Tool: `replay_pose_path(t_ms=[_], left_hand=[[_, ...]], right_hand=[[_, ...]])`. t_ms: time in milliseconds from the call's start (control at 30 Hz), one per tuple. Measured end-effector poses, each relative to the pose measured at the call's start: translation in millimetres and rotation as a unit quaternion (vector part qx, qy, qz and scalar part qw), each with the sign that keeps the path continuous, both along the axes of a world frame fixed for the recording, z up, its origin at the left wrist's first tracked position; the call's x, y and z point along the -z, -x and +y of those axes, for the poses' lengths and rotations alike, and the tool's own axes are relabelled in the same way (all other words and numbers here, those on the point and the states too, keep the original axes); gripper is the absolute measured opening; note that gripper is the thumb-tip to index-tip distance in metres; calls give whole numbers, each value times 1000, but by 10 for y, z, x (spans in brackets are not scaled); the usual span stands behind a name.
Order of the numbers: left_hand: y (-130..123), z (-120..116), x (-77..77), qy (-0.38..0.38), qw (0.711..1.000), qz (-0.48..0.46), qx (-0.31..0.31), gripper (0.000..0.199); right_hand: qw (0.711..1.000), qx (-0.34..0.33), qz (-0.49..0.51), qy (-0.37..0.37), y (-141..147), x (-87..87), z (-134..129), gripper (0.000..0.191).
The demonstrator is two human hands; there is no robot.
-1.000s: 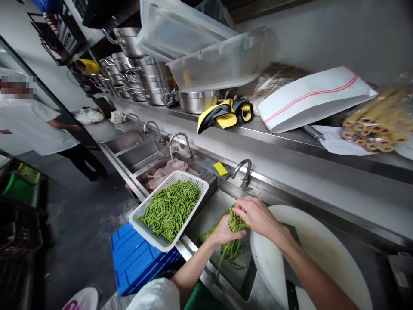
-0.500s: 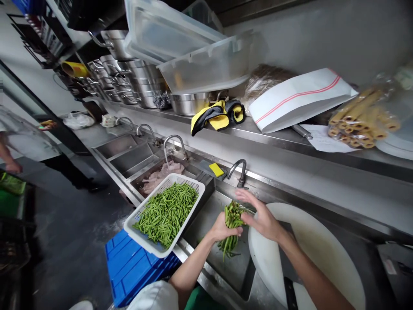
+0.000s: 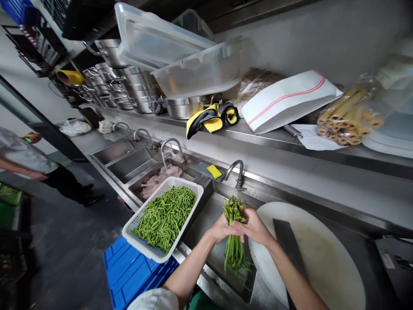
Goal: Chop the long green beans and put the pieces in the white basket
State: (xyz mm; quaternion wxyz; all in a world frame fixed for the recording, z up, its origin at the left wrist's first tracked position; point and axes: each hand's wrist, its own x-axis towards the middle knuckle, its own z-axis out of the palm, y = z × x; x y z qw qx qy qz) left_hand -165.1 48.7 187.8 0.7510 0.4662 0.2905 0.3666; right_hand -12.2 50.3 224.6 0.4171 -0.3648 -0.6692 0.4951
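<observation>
right hand (image 3: 256, 226) back around beans (image 3: 235, 254) over sink (image 3: 216, 255)

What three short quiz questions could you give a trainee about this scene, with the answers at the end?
1. Which thing do the left hand and right hand hold?
A) a faucet
B) a bunch of long green beans
C) a paper bag

2. True or false: the white basket of cut beans is to the left of the round white board.

3. Fill in the colour: the sponge near the sink's edge is ____.

Key: 1 B; 2 true; 3 yellow.
</observation>
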Motion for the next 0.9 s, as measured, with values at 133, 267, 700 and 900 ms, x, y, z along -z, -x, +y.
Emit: replay_pose_path(t_ms=[133,267,700,900], left_hand=[[16,-32,-7,12,1000,-9,-27,47],[2,-45,-22,0,1000,-7,-5,51],[271,-74,-20,-52,975,95,-192,38],[521,-314,-386,-221,891,278,-284,19]], right_hand=[[994,106,-10,-35,-87,84,-114,23],[997,78,9,-8,-88,66,-214,22],[946,254,-199,-8,-678,640,-389,36],[788,277,-543,89,-1212,2228,-1529,49]])
